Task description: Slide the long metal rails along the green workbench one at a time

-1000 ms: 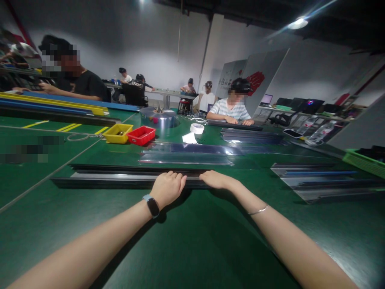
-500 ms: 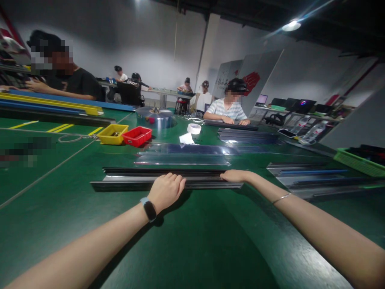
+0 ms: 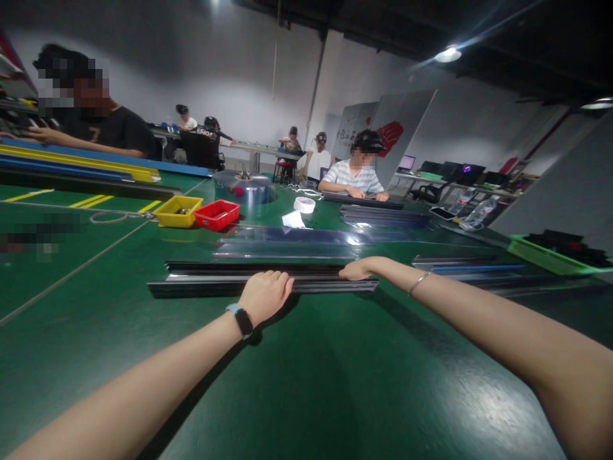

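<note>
A long black channel-shaped strip (image 3: 196, 289) lies crosswise on the green tabletop (image 3: 306, 370) in front of me. My left hand (image 3: 266, 295), with a watch at the wrist, is closed over its near wall around the middle. My right hand (image 3: 357, 268) grips the strip close to its right end, and those fingertips are partly hidden. Just beyond it lie clear plastic strips (image 3: 282, 248).
Yellow (image 3: 178, 211) and red (image 3: 217, 214) bins stand behind the strip, near a tape roll (image 3: 304, 205) and a large film roll (image 3: 243, 188). More profiles (image 3: 469, 271) and a green basket (image 3: 550, 255) are on the right. Co-workers sit across the table.
The view has turned slightly to the right. My right wrist looks more bent and its forearm sits higher. Both hands stay on the black strip, which has hardly moved.
</note>
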`<state>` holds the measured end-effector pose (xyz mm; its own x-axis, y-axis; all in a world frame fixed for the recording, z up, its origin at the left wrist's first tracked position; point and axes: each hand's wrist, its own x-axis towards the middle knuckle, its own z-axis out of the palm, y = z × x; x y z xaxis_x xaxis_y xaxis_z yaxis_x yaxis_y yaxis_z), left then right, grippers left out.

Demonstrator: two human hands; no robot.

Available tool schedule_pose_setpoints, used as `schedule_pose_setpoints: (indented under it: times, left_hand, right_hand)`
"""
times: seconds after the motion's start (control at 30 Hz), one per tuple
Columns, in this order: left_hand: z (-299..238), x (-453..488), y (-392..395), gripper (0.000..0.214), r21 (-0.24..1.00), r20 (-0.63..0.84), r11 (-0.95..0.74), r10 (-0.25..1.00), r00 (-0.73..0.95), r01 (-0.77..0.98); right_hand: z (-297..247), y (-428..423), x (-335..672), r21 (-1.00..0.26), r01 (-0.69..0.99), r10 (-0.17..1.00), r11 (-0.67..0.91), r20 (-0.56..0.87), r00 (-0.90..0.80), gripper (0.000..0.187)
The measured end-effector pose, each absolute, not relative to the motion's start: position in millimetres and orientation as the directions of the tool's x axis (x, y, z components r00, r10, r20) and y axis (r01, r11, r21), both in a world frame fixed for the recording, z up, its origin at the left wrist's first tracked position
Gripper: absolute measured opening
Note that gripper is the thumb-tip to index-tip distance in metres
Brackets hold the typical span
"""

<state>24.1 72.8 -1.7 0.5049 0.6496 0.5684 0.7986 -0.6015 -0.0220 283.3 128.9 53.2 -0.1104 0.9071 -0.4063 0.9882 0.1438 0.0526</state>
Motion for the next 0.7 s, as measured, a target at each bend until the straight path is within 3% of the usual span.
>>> schedule_pose_setpoints:
  times: [0.13,0.3,0.5,0.7]
  left_hand:
    - [-2,24,73,0.034,-0.02,0.558,-0.601,0.656,0.508,0.799]
    - [-3,26,74,0.032,-0.022,0.558,-0.602,0.655,0.509,0.798]
    - [1,28,76,0.028,-0.049,0.557,-0.625,0.631,0.54,0.779]
    - [0,27,77,0.028,-0.07,0.545,-0.636,0.62,0.564,0.768]
  right_hand:
    - [56,129,271,0.004,0.976,0.838,0.218,-0.513,-0.185,0.019]
    - [50,129,264,-0.042,0.972,0.83,0.231,-0.513,-0.219,0.032]
    - [43,133,271,-0.026,0.942,0.777,0.335,-0.557,-0.292,0.022]
    - [43,140,305,0.022,0.957,0.76,0.289,-0.613,-0.216,0.014]
